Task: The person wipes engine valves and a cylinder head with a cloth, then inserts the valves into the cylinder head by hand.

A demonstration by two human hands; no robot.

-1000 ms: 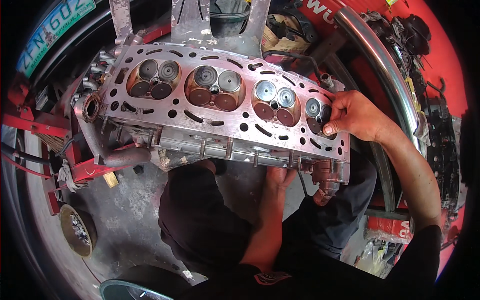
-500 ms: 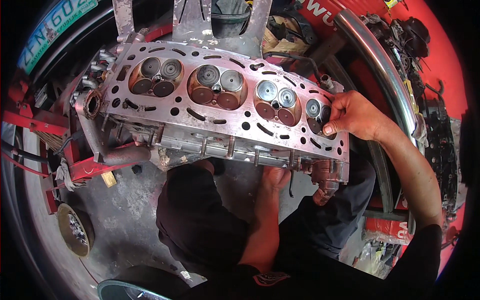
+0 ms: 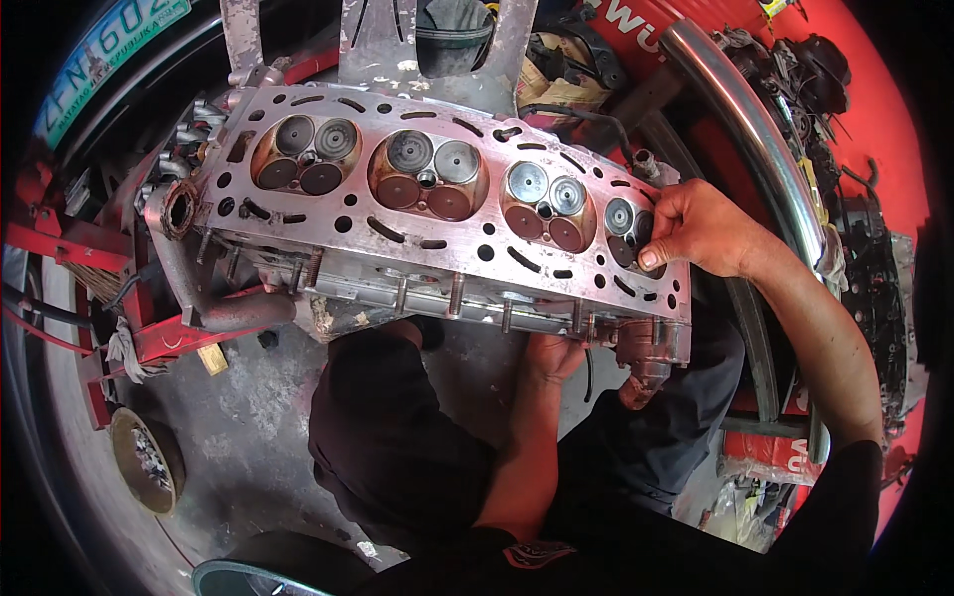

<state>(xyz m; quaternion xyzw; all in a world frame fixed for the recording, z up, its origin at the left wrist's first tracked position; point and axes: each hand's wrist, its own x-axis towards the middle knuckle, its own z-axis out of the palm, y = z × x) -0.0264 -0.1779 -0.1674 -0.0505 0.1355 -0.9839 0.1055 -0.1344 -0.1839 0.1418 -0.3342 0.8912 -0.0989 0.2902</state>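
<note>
A long metal cylinder head (image 3: pixel 328 230) lies across the view, its flat face up, with several round chambers and valves in them. My right hand (image 3: pixel 706 230) rests on its right end. The thumb and curled fingers close around a dark valve (image 3: pixel 644 226) in the rightmost chamber, partly covering it. My left hand (image 3: pixel 556 356) reaches up under the near side of the head; its fingers are hidden there. Studs (image 3: pixel 457 295) stick out along that near side. A thin dark rod (image 3: pixel 588 375) hangs beside my left hand.
A curved pipe (image 3: pixel 214 298) juts from the head's left end. Behind stands a worn metal chair (image 3: pixel 373 60). A chrome tube (image 3: pixel 745 129) and red drum (image 3: pixel 621 25) are at right. A bowl of small parts (image 3: pixel 121 452) sits on the floor left; a basin (image 3: pixel 224 571) is near.
The view has shifted slightly, so the cylinder head sits a little farther left in the picture. The thin rod has swung slightly right. My right hand keeps its place on the valve.
</note>
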